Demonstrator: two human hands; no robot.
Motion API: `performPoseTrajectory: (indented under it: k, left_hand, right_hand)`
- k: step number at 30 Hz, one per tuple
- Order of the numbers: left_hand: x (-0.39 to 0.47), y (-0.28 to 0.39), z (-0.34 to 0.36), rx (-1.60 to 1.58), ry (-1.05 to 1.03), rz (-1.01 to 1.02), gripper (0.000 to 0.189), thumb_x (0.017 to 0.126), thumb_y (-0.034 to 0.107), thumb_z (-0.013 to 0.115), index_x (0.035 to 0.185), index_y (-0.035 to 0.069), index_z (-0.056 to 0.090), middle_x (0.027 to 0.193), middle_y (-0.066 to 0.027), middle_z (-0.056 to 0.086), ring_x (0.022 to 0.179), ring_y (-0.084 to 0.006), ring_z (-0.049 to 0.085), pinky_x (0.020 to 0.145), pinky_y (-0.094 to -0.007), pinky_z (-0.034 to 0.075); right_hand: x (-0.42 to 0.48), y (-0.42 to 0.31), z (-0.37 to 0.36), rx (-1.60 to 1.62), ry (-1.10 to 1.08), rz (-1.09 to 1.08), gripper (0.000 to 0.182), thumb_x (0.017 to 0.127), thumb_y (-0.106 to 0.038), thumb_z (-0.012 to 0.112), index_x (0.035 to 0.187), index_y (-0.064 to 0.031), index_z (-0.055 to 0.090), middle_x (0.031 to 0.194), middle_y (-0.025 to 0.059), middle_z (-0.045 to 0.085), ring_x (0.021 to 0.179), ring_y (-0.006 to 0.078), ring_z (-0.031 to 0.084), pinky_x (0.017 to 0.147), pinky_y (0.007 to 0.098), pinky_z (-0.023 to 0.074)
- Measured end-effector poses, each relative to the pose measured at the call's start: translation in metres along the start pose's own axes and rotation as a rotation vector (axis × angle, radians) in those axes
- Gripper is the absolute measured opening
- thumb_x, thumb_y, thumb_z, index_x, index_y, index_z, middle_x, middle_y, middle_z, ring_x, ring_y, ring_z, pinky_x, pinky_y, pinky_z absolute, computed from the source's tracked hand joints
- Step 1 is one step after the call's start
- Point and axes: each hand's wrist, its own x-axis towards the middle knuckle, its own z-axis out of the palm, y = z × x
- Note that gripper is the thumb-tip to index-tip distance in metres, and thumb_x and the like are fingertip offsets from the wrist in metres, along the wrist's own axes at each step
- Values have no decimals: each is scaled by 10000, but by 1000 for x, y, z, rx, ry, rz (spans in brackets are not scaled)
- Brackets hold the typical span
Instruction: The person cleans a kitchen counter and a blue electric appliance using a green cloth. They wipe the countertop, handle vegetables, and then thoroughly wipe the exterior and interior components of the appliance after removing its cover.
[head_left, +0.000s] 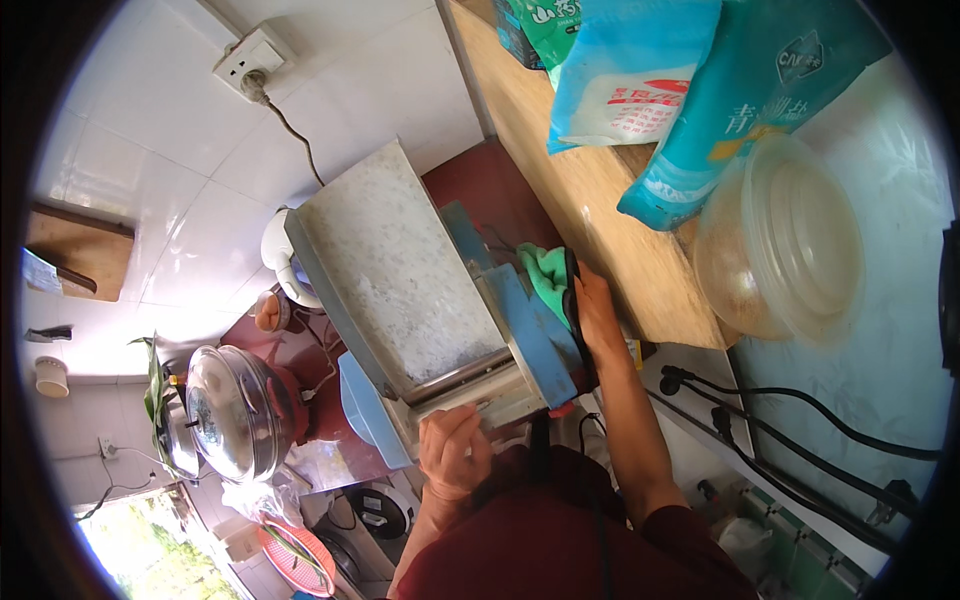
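In front of me stands a blue machine (525, 322), apparently a dough roller, with a sloping metal tray (405, 277) on top. Whitish residue marks the tray's surface. My right hand (598, 311) grips a green cloth (551, 277) with a black edge, pressed to the machine's right side. Curled fingers of my left hand (455, 450) rest at the metal front plate (487, 394), below the roller slot. Whether those fingers pinch something small is hidden.
A wooden shelf (592, 217) at right carries bags (637, 82) and a lidded plastic bowl (780, 247). Left on the red counter (330, 420) are a lidded steel pot (232, 412), a container of eggs (270, 310) and a white kettle (281, 259). A cord runs to the wall socket (253, 64).
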Motion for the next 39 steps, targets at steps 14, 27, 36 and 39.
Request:
performPoseTrajectory:
  k: [14,27,36,39]
  left_hand:
    - [-2,5,-6,-69,2,-70,224,789,-108,623,988,-30,687,1024,-179,714,887,-335,686,813,-401,566]
    - [-1,3,-59,-253,62,-33,97,918,-29,646,1003,-21,694,1026,-176,719,921,-319,695,822,-396,564]
    - [-23,-50,-93,-233,166,-238,127,925,25,636,1015,-11,718,1095,-159,728,993,-296,678,913,-368,513]
    - [-29,-63,-91,-172,97,-120,142,926,72,661,1022,-14,719,1113,-144,727,1066,-307,639,998,-400,469]
  right_hand:
    - [-88,-45,2,-200,111,-226,558,772,49,773,1315,1,656,1341,165,589,1226,328,591,1060,387,462]
    - [-116,120,3,150,259,-333,385,896,5,668,1280,22,666,1387,156,590,1243,275,601,1064,359,457]
    - [-148,137,-3,-536,507,-243,361,900,49,640,1260,20,661,1139,159,725,1030,236,685,925,359,518]
    - [-183,119,12,-101,672,-4,405,815,107,641,1208,20,686,1132,171,714,1093,315,677,999,373,499]
